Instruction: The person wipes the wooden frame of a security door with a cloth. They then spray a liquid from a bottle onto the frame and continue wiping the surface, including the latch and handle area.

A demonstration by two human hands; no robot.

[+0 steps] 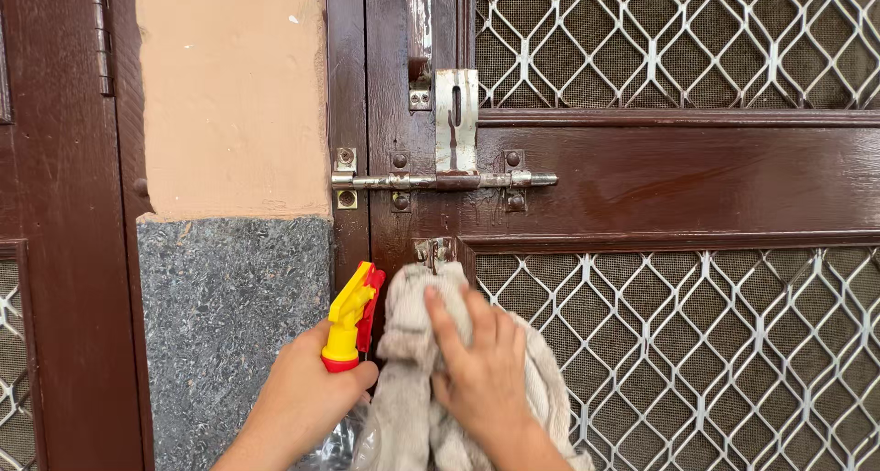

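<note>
Grey cloth (412,343) under the right hand (481,370) presses the door (642,182) — left hand (307,393) beside it grips the spray bottle (353,320).

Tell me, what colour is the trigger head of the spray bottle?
Yellow with a red trigger and collar, on the spray bottle in the left hand; head view.

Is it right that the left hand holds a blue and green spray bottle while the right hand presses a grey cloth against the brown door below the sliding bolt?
Not quite. The spray bottle in the left hand has a yellow and red head, not blue and green, as the head view shows. The rest holds: the right hand presses a grey cloth against the brown door below the sliding bolt.
</note>
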